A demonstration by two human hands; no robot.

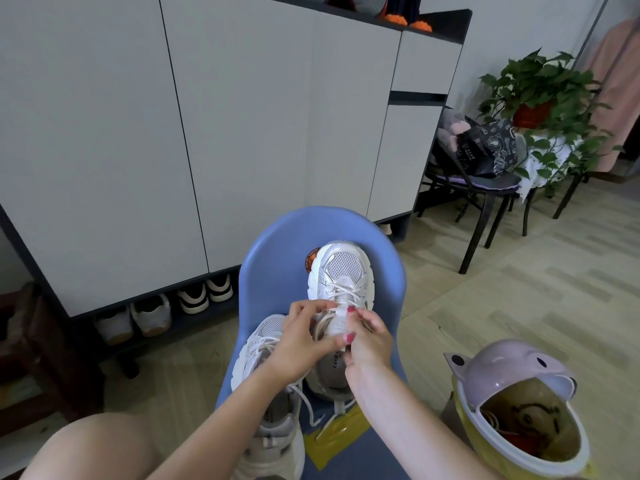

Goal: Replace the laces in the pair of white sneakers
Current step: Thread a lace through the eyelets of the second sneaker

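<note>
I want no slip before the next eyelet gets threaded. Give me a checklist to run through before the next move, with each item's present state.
1. Far sneaker rests steady on the blue chair: ok.
2. Left hand has a grip at the tongue: ok.
3. Right hand pinches near the tongue: ok.
4. Lace tip ready between fingers: cannot tell, the hands hide it.
5. Lower eyelets already laced: ok, crossed laces show above the hands.
6. Near sneaker out of the way: not ok, it lies under the left forearm, its loose lace trailing over the yellow packet.
</note>
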